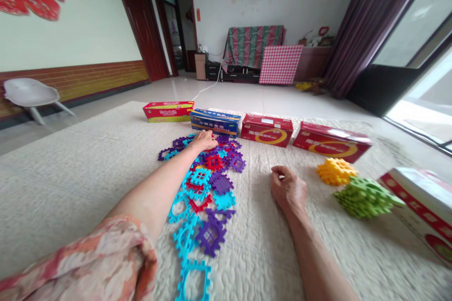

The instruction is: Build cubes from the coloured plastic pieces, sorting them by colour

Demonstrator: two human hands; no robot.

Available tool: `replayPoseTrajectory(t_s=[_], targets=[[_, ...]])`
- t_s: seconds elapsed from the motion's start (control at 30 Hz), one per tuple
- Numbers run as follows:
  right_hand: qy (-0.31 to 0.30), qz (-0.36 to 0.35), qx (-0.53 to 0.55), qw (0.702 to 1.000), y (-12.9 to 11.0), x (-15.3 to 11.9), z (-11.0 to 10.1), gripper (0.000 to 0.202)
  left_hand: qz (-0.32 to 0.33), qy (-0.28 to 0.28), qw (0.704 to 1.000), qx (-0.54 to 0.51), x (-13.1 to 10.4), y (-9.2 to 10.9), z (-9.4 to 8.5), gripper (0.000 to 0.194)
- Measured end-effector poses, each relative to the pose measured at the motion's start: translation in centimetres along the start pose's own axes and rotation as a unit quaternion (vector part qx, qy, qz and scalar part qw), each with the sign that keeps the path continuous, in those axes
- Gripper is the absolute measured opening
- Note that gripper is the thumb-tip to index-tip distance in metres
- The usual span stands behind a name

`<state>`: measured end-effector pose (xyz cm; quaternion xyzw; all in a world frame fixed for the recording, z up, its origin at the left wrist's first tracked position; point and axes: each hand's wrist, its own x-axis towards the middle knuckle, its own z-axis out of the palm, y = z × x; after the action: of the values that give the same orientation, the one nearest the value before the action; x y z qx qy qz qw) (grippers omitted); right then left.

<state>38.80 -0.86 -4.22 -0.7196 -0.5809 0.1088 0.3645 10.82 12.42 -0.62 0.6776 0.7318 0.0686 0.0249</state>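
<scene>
1. Nearest, at six o'clock, a cyan frame lies on the pale mat – toothed, apparently stiff plastic, probably light and smooth; a side bar looks the place to pinch, its middle being open.
2. Beyond it, toward twelve, spreads the pile of pieces in cyan, purple and red; teeth may snag on neighbours, so one edge seems the best hold.
3. At the pile's twelve o'clock the left hand reaches down; whether it grips anything, I cannot tell.
4. At its four o'clock the right hand curls into a loose fist – no piece shows.
5. Farther, around three: a yellow stack, then a green stack.
</scene>
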Motion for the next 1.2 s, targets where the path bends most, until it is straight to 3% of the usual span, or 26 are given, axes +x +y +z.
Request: replayPoseTrajectory(t_s=[0.33, 0.57, 0.83, 0.93, 1.0, 1.13, 1.2], targets=[[0.012, -0.009, 0.002, 1.000, 0.1, 0.0, 0.3, 0.029, -0.008, 0.015, 1.000, -0.021, 1.1, 0.4, 0.9, 0.036], [0.024, -0.020, 0.014, 0.999, 0.2, 0.0, 0.4, 0.030, -0.013, 0.077, 0.994, -0.072, 0.7, 1.1, 1.2, 0.039], [0.022, -0.011, 0.053, 0.998, 0.1, -0.1, 0.2, 0.030, -0.068, 0.118, 0.977, -0.161, 1.0, 0.5, -1.6, 0.034], [0.066, -0.018, 0.124, 0.990, 0.2, 0.3, 0.2, 0.030, -0.040, 0.118, 0.968, -0.218, -0.4, 2.7, -2.3, 0.036], [0.127, -0.027, 0.181, 0.975, 0.2, 0.5, 0.1, 0.031, 0.005, 0.093, 0.940, -0.329, -2.1, 5.5, -1.9, 0.035], [0.216, -0.050, 0.233, 0.947, -0.1, 0.6, -0.5, 0.029, 0.053, -0.036, 0.889, -0.454, -6.0, 11.8, -0.6, 0.038], [0.224, -0.073, 0.223, 0.946, -0.4, 0.5, -0.7, 0.028, 0.073, -0.105, 0.868, -0.481, -7.3, 13.6, -0.3, 0.056]])
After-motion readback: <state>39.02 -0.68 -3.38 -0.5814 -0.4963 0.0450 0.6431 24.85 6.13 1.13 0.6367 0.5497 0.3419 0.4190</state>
